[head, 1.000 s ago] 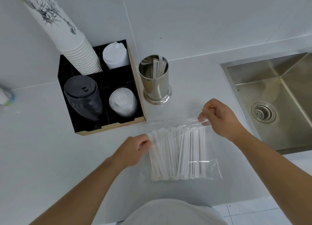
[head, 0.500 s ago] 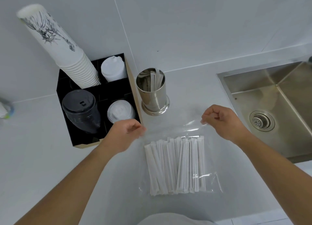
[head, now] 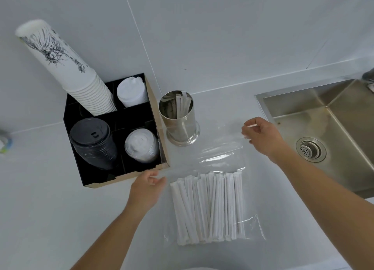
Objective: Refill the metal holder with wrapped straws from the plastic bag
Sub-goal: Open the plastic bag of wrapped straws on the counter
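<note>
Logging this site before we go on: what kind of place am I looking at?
Most likely a café or drinks counter: a stack of paper cups in a black organizer with cup lids, beside a steel sink.

Black divided organizer sits on the white counter against the wall, holding a tall leaning stack of printed paper cups, white lids, black lids and clear lids. Steel sink with a drain strainer off to the right.

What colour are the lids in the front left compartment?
Black lids, seen best in the head view.
</note>
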{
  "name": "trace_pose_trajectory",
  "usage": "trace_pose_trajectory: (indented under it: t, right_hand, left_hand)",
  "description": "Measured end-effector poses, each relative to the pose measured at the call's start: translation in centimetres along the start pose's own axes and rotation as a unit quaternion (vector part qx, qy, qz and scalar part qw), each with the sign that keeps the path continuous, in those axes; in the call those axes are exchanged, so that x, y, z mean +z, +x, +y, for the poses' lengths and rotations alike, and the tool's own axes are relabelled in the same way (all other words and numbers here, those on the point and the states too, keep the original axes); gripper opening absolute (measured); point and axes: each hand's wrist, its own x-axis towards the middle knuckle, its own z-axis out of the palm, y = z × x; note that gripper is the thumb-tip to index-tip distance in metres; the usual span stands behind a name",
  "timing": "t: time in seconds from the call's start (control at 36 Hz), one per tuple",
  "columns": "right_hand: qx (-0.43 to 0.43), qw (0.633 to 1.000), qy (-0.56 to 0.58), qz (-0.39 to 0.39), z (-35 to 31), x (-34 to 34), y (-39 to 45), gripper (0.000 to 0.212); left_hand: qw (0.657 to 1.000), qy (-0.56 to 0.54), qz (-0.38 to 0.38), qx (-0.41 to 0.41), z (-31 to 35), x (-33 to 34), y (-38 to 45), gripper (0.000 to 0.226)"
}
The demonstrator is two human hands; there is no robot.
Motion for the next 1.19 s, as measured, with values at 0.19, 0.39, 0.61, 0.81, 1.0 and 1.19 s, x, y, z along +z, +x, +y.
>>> trace_pose_trajectory:
  t: [0.19,0.39,0.61,0.81,1.0,1.19]
  right_hand:
    - [0.083,0.995,-0.044,-0.037,1.7,0.1,-0.3,0.047]
    - [0.199,0.976,-0.021,-0.088,4.4,0.4,-2.8,0.022]
    - [0.248,0.955,-0.067,-0.15,6.4,1.4,-6.8,0.034]
    - [0.198,0.973,-0.011,-0.12,7.1,2.5,-9.6,0.031]
    - [0.072,0.996,-0.007,-0.049,6.6,2.4,-12.0,0.017]
    - [0.006,1.0,-0.009,-0.005,5.9,1.2,-13.4,0.018]
  left_hand:
    - [0.995,-0.035,-0.011,-0.09,-1.2,1.2,0.6,0.032]
    - [0.988,-0.076,-0.024,-0.135,-1.0,2.0,0.4,0.016]
    - [0.986,-0.069,-0.052,-0.146,-1.5,2.6,-0.6,0.012]
    - [0.987,-0.094,-0.039,-0.124,-1.8,3.3,-1.1,0.014]
    - [0.984,-0.117,-0.06,-0.118,-1.5,3.9,-2.7,0.015]
    - [0.971,-0.192,-0.087,-0.111,-1.3,4.9,-4.3,0.011]
